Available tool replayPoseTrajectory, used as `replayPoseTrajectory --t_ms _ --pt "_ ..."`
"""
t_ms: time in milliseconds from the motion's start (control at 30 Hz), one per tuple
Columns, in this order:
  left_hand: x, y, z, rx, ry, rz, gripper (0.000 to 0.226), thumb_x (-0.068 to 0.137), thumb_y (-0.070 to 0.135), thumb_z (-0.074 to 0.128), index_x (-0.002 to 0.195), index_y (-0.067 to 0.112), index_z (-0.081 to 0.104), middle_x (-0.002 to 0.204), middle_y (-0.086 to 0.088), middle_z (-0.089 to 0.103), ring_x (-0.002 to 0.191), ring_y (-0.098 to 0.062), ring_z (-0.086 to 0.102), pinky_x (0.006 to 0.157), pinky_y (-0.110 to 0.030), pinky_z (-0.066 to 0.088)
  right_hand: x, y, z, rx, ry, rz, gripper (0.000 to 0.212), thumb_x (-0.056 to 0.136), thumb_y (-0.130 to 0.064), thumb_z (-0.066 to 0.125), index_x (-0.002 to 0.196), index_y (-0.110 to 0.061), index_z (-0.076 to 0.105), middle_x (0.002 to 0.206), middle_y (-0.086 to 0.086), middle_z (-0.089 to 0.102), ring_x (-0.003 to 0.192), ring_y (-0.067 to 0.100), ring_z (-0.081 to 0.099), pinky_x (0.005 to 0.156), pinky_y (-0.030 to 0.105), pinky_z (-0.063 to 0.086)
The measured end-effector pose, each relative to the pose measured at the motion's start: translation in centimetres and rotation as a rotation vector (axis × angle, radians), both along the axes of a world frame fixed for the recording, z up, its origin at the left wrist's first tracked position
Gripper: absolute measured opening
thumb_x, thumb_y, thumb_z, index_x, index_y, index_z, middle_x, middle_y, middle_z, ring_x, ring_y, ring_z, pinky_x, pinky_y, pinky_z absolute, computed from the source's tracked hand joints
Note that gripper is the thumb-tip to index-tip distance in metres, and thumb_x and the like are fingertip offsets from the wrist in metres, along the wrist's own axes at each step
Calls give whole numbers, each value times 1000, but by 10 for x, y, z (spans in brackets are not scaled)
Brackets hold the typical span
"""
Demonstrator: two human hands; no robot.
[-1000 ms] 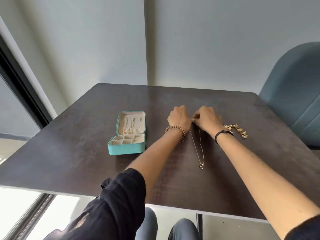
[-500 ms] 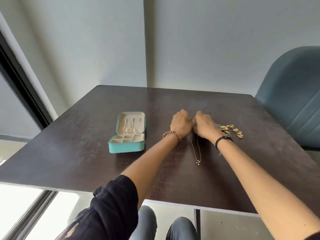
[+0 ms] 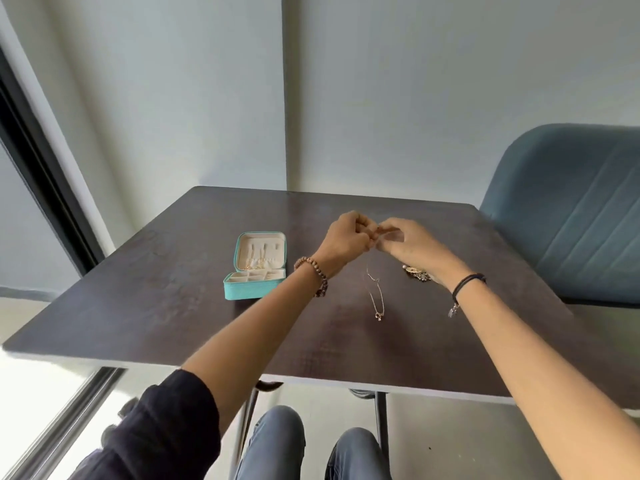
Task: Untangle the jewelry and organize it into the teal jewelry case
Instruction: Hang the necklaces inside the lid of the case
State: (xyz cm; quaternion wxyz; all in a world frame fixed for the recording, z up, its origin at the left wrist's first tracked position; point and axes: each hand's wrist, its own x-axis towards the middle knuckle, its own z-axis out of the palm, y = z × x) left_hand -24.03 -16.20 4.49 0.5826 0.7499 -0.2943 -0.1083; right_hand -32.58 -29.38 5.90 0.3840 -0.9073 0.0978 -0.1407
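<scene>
The fingers (image 3: pixel 362 226) of the left hand (image 3: pixel 347 238) are curled tight, and their tips meet those of the right hand (image 3: pixel 403 243) above the worktop (image 3: pixel 145 306). The right hand's fingers (image 3: pixel 388 231) are bent in a pinch. Between the two sets of tips is the upper end of a thin gold necklace (image 3: pixel 375 292); both hands pinch it there, though the exact grip is too small to make out. The chain runs down from the pinch toward the person as a narrow loop, ending in a small pendant (image 3: pixel 378 316) at the dark worktop. Whether the pendant rests on the surface cannot be told.

A beaded bracelet (image 3: pixel 313 274) circles the left wrist and a black cord band (image 3: pixel 468 284) the right. Just behind the right wrist a small heap of gold jewelry (image 3: pixel 417 273) lies on the worktop, partly hidden. The teal jewelry case (image 3: pixel 254 291) sits open to the left of the left arm, apart from it, with gold pieces in its cream lid. A blue chair (image 3: pixel 571 216) stands at the worktop's far right.
</scene>
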Motion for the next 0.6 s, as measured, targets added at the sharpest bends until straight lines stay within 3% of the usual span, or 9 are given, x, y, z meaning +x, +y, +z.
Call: replayPoseTrajectory --t_ms 133,233,333,400,533,600 --pt "-5 12 14 36 -93 14 17 88 -7 57 100 1 65 79 -1 68 75 -13 64 77 -30 58 -15 9 16 139 13 55 10 90 -21 73 98 -15 75 93 -2 77 90 1 68 74 17 43" --pt "-10 22 23 -16 -80 -8 13 91 -5 57 93 4 66 78 -3 68 70 -13 62 75 -29 57 -22 11 22 231 -6 55 14 92 -25 72 96 -12 76 89 1 78 81 -2 69 72 10 45" --pt "-16 31 30 -66 -20 -38 12 100 12 58 93 6 66 80 -5 67 66 -14 59 73 -29 55 -26 12 29 419 -55 76 15 94 -26 69 91 -11 73 84 4 74 83 11 69 82 24 53" --pt "-22 37 35 -78 37 -69 29 104 25 54 98 0 67 79 -6 63 63 -15 56 67 -26 52 -30 13 36 517 -82 70 19 96 -24 66 95 -6 70 78 4 69 79 15 66 83 29 55" --pt "-28 50 38 -87 137 -119 46 106 39 47 96 0 70 72 -4 61 56 -13 54 61 -24 48 -33 13 44 688 -153 2 20 95 -23 68 99 -2 68 67 2 59 63 15 59 64 28 55" --pt "-30 55 38 -86 176 -125 51 105 44 46 94 0 71 68 -3 59 54 -14 54 57 -22 47 -33 10 45 751 -182 -47 19 94 -23 69 98 -4 68 63 -1 54 55 12 51 52 23 49"
